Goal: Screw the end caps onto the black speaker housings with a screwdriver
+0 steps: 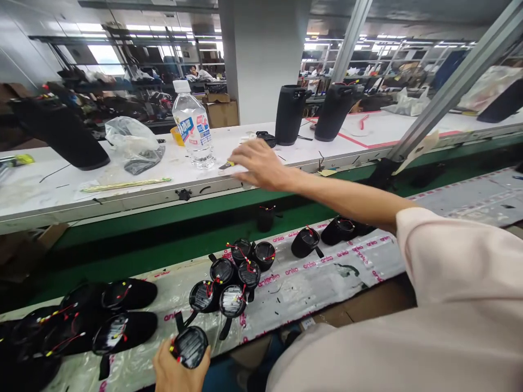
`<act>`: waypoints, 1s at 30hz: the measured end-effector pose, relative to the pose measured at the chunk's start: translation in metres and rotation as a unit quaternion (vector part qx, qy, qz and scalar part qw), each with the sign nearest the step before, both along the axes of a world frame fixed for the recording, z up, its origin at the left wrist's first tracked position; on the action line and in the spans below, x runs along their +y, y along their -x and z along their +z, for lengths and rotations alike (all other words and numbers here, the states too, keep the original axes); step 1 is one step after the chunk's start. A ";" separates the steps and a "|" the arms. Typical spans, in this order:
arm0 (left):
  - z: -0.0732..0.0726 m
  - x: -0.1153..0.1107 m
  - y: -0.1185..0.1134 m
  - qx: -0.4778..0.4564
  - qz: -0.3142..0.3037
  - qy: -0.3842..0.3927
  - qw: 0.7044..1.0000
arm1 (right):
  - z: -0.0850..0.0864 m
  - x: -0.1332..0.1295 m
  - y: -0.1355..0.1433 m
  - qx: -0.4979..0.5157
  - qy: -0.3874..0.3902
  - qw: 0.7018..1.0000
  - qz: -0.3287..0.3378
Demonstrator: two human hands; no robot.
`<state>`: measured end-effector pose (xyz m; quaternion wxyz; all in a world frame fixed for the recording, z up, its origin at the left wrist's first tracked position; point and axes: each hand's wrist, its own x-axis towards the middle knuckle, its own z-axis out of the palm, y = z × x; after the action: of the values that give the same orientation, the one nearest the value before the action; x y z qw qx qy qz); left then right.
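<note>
My left hand is wrapped around a black cylindrical speaker body, its ribbed end facing up and red and yellow wire connectors by my fingers. My right hand reaches over the front edge of the raised white shelf, thumb and fingers apart. Just at its fingertips is a small flat tool with a yellow part, perhaps a cutter; the fingers partly cover it. Several similar speaker bodies stand grouped on the lower bench, with wires and black straps showing.
On the shelf are a clear water bottle, a plastic bag, a yellow-green strip and tall black speaker bodies. More bodies lie at the lower left. A metal post crosses the right side.
</note>
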<state>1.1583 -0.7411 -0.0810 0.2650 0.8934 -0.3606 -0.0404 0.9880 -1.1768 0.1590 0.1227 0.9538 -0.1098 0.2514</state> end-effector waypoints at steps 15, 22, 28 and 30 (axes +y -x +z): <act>-0.025 -0.032 -0.006 -0.171 -0.172 -0.147 0.959 | -0.243 0.170 0.025 0.222 -0.065 0.956 0.181; -0.009 -0.056 0.021 -0.192 -0.113 -0.205 0.953 | -0.267 0.158 0.021 0.200 -0.055 0.953 0.220; -0.008 -0.063 0.029 -0.177 -0.058 -0.212 0.959 | -0.280 0.152 0.014 0.186 -0.048 0.934 0.302; -0.011 -0.061 0.029 -0.177 -0.048 -0.210 0.960 | -0.282 0.148 0.013 0.186 -0.046 0.925 0.327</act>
<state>1.1290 -0.8020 -0.0921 0.0013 0.9033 -0.4278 0.0315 0.9749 -1.0287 -0.1229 0.0077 0.9708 0.2220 0.0904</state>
